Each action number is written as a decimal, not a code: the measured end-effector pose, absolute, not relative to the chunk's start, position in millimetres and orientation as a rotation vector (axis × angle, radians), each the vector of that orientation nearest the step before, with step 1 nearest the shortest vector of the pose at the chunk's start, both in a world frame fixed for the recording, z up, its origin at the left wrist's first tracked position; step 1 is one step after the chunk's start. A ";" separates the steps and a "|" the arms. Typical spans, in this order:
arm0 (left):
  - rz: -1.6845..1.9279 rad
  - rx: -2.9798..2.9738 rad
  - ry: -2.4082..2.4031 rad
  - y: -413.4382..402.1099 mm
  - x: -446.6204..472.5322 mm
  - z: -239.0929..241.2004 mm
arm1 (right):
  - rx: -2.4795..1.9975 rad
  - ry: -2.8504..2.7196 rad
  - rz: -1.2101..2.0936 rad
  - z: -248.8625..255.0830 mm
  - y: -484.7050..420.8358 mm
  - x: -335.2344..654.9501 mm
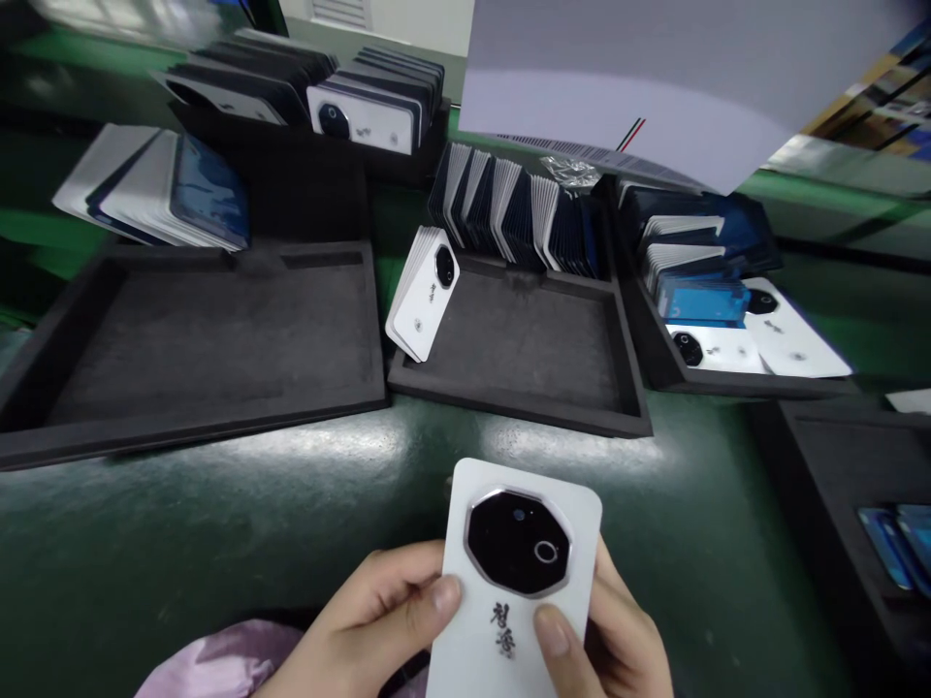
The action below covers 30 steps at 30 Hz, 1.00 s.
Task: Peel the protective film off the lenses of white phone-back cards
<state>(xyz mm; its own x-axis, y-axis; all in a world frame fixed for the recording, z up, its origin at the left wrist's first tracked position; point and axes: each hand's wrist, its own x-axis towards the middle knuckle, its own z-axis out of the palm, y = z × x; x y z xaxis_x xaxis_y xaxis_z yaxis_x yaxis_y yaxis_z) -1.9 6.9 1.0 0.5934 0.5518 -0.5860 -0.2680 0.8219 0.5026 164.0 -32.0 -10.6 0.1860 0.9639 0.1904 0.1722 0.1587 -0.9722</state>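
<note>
A white phone back cover [480, 640] with a black octagonal camera area and dark lettering is held upright near the bottom of the head view. My left hand [385, 616] grips its left edge, thumb on the front. On the right side my right hand [618, 630] holds it too, with the thumb pressed beside the lettering. The fingers behind the cover are hidden, and its lower end runs out of the picture. Beyond the hands, a few similar white covers [426, 301] lean on the left rim of the middle black tray [538, 339].
Another black tray [218, 330] lies to the left, with a stack of covers [167, 189] behind it. Rows of dark and white covers [509, 208] stand at the middle tray's back. A right tray holds blue-filmed pieces [702, 301]. A large white sheet [626, 87] hangs above.
</note>
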 end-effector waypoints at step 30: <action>0.577 0.466 0.837 -1.2 1.8 -17.2 | -1.539 -0.897 0.457 -16.2 -32.9 203.3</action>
<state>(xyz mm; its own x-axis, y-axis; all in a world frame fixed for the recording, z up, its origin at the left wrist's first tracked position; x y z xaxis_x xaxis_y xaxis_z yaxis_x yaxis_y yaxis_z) 1.8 -1.2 -17.2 0.5347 0.6395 -0.5524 -0.2881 0.7525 0.5923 203.3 -32.9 -16.2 0.6210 0.7559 0.2075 0.2772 0.0358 -0.9601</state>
